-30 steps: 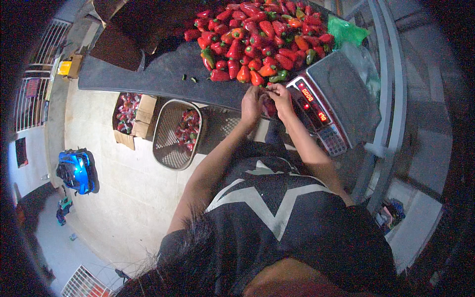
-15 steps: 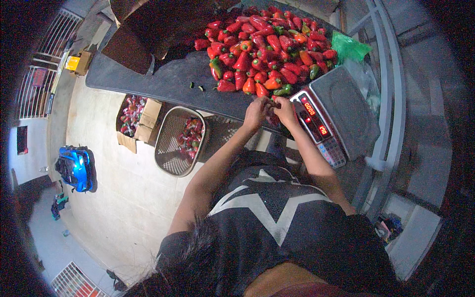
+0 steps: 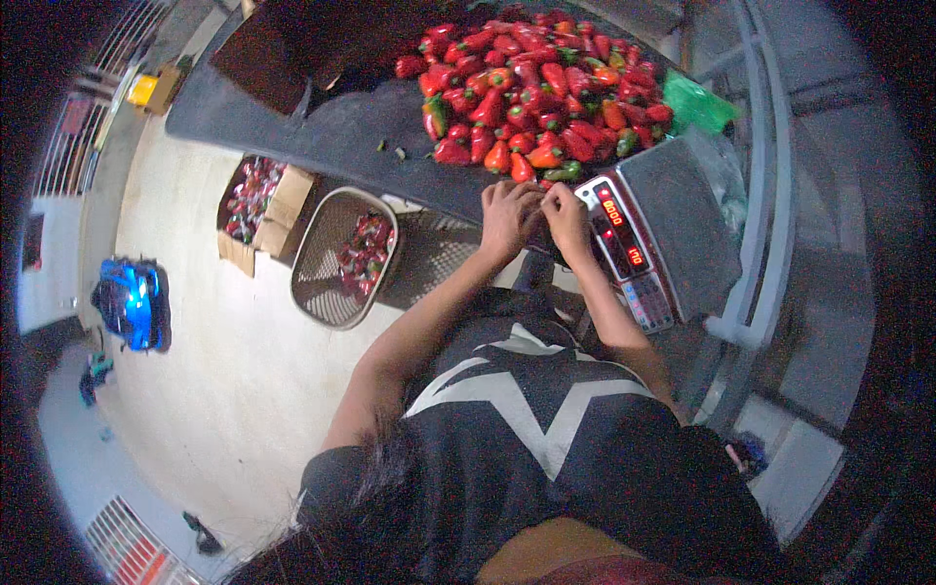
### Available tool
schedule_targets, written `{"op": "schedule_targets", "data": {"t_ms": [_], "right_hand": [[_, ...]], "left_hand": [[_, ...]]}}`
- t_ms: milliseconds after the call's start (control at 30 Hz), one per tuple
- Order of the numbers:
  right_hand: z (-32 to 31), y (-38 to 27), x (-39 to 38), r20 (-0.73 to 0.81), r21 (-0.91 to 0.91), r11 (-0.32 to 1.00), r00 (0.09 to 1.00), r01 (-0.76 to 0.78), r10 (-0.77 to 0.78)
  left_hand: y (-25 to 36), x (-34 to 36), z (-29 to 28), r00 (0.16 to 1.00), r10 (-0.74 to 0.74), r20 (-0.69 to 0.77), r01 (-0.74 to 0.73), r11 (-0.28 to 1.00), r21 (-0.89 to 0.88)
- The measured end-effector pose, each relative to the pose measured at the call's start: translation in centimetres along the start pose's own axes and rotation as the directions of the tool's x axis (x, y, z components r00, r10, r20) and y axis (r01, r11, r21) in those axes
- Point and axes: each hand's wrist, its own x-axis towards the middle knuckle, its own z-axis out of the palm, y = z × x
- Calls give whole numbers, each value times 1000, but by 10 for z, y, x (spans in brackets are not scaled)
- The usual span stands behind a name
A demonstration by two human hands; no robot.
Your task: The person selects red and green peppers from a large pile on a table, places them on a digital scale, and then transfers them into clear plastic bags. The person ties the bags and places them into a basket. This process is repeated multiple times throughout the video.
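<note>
My left hand (image 3: 506, 219) and right hand (image 3: 568, 222) are raised close together at the front edge of the dark table (image 3: 273, 141), just below a big pile of red peppers (image 3: 541, 93), a few green or orange. The fingers of both are bent and pinched around something small between them, too hidden to make out. Right beside my right hand stands a digital scale (image 3: 678, 229) with a lit red display and grey platform. Behind it lie a green plastic bag (image 3: 697, 102) and some clear plastic.
Dark brown cardboard (image 3: 268, 54) rests at the table's back left. Below the table, on the floor, are a cardboard box (image 3: 292, 195) and a plastic basket (image 3: 307, 292), both holding wrapped peppers. A blue backpack (image 3: 130, 302) lies further left. Metal rails (image 3: 756, 292) run along the right.
Both hands remain close at the table edge, with their fingers shifted slightly and the reddish thing glimpsed between them earlier now mostly hidden. The view has shifted a little.
</note>
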Motion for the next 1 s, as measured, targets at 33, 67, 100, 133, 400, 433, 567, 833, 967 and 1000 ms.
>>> {"op": "schedule_targets", "data": {"t_ms": [33,67,100,133,400,433,567,833,967,1000], "right_hand": [[-4,-7,-1,2,48,999,1000,-16,16],[-6,-15,-1,1,100,995,1000,-10,10],[-11,-22,-2,-7,148,989,1000,20,-19],[-14,-28,-1,-18,97,995,1000,9,-7],[-29,-63,11,188,477,843,966,-246,176],[-29,-66,11,194,465,846,962,-262,192],[-26,-73,8,29,333,943,1000,-18,9],[-26,-73,8,-94,243,968,992,-56,81],[-41,-76,10,75,544,794,958,-272,276],[-42,-76,11,100,596,746,949,-297,298]], "left_hand": [[0,1,-4,1000,-3,-16,3,1000,-23],[-1,2,-7,1000,5,-14,-5,1000,-12],[0,2,-10,999,17,-43,-17,1000,-17],[2,3,-12,996,33,-82,-35,999,-26],[12,2,-45,990,-140,-8,132,951,-281],[13,3,-49,992,-128,-6,122,952,-280],[20,10,-56,981,-194,4,190,957,-220],[26,16,-44,979,-115,-165,77,972,-223],[22,17,-45,998,-52,-35,39,957,-288],[22,18,-46,999,-52,-8,47,951,-306]]}}
